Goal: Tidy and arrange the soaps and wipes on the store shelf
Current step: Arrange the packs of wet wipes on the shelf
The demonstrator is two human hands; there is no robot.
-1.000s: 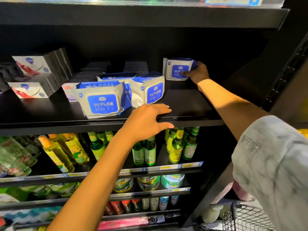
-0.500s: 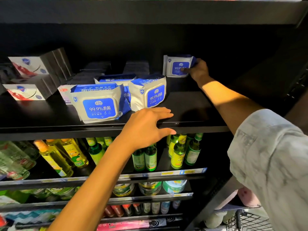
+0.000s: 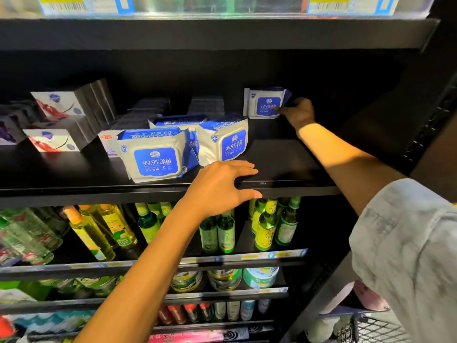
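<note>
On the black shelf point(image 3: 284, 167), a small white-and-blue wipes pack point(image 3: 262, 102) stands upright at the back right. My right hand point(image 3: 298, 112) grips its right edge, thumb on its front. Three larger wipes packs sit mid-shelf: a front one point(image 3: 154, 157), one leaning to its right point(image 3: 223, 141), and one behind point(image 3: 176, 121). Grey soap boxes point(image 3: 58, 125) are stacked at the left, and a pale soap box point(image 3: 107, 143) lies flat beside the front pack. My left hand point(image 3: 222, 188) rests on the shelf's front edge, fingers spread over the top, thumb under the lip.
Dark flat boxes point(image 3: 153, 106) lie at the back of the shelf. Below are shelves of yellow and green bottles point(image 3: 265, 224) and cans point(image 3: 223, 278). A shelf with price tags point(image 3: 61, 4) hangs overhead. A wire basket point(image 3: 371, 330) is at the lower right.
My right hand stays on the small wipes pack at the back; the pack has barely shifted. My left hand remains on the shelf edge. The view has tilted slightly.
</note>
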